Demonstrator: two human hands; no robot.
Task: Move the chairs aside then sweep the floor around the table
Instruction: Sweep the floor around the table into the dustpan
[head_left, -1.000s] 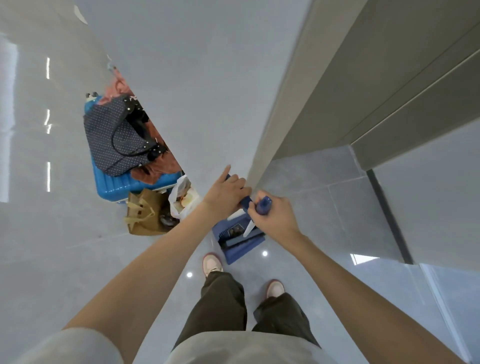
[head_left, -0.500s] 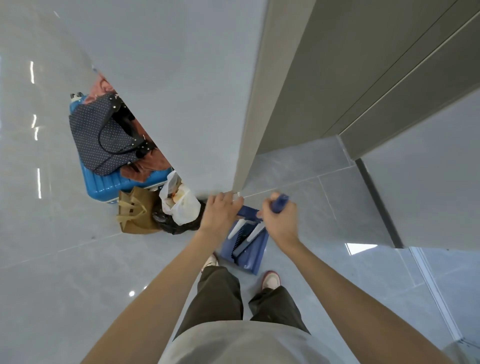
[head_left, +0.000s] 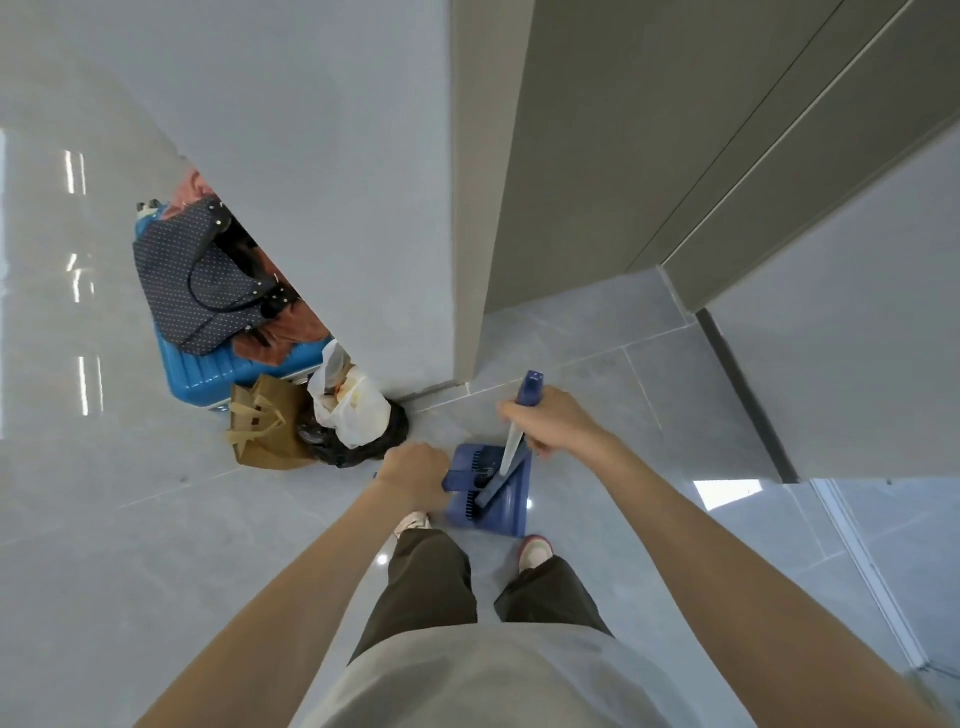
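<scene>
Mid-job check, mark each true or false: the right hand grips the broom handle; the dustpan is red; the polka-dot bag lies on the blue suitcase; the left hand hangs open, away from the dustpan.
1. The right hand grips the broom handle: true.
2. The dustpan is red: false, it is blue.
3. The polka-dot bag lies on the blue suitcase: true.
4. The left hand hangs open, away from the dustpan: false, it is curled in a fist at the dustpan's edge.
</scene>
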